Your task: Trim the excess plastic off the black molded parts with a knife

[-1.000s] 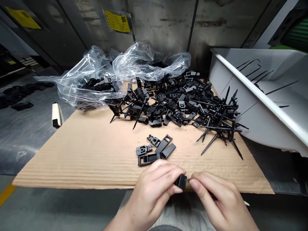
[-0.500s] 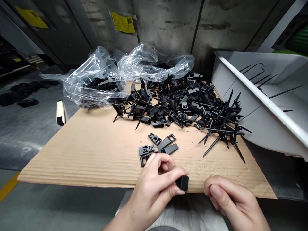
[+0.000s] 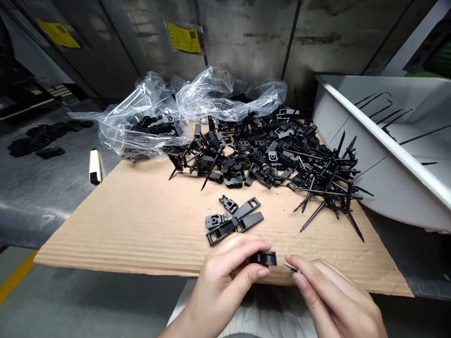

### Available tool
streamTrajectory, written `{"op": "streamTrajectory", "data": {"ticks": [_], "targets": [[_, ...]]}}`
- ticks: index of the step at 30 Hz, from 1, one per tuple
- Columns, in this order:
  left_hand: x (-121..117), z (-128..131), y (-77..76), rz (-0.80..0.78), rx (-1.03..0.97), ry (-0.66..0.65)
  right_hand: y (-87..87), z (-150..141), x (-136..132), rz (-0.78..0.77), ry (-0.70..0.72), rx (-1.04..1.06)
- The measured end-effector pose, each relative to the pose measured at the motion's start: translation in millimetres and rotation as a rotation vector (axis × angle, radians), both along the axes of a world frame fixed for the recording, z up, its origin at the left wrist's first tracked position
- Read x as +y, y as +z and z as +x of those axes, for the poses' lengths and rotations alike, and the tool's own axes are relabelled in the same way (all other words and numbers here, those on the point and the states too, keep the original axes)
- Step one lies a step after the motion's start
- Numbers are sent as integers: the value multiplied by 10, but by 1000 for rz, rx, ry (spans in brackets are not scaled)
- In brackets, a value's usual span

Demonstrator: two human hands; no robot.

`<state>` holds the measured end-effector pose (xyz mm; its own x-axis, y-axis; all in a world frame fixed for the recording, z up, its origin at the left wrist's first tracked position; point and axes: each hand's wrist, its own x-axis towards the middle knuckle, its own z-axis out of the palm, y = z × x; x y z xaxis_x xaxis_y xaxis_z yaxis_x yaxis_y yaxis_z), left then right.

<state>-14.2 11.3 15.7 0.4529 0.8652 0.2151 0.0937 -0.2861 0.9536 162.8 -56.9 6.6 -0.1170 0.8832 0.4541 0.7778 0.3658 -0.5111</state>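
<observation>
My left hand (image 3: 225, 270) pinches a small black plastic clip (image 3: 264, 258) between thumb and fingers at the near edge of a cardboard sheet (image 3: 134, 225). My right hand (image 3: 334, 295) is just to its right, fingers closed on a thin pointed pin (image 3: 291, 268) whose tip points at the clip. A few separate black clips (image 3: 232, 218) lie just beyond my hands. Farther back is a large pile of black clips and spiked sprue pieces (image 3: 268, 155).
Two clear plastic bags (image 3: 148, 122) holding more black parts sit at the back left. A white bin (image 3: 387, 145) with thin black rods stands on the right. A small white and black object (image 3: 94, 165) lies left of the cardboard. Metal panels stand behind.
My right hand drew away from the clip, then came back toward it with a thin pin. My left hand turned the clip flatter. The view shifted slightly.
</observation>
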Motion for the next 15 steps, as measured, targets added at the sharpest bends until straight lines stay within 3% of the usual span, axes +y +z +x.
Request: {"op": "streamTrajectory", "data": {"ticks": [6, 15], "targets": [[40, -6, 65, 101, 22, -31, 32, -64, 72, 116, -12, -67], [40, -13, 30, 145, 57, -70, -45, -45, 62, 93, 6, -130]]}}
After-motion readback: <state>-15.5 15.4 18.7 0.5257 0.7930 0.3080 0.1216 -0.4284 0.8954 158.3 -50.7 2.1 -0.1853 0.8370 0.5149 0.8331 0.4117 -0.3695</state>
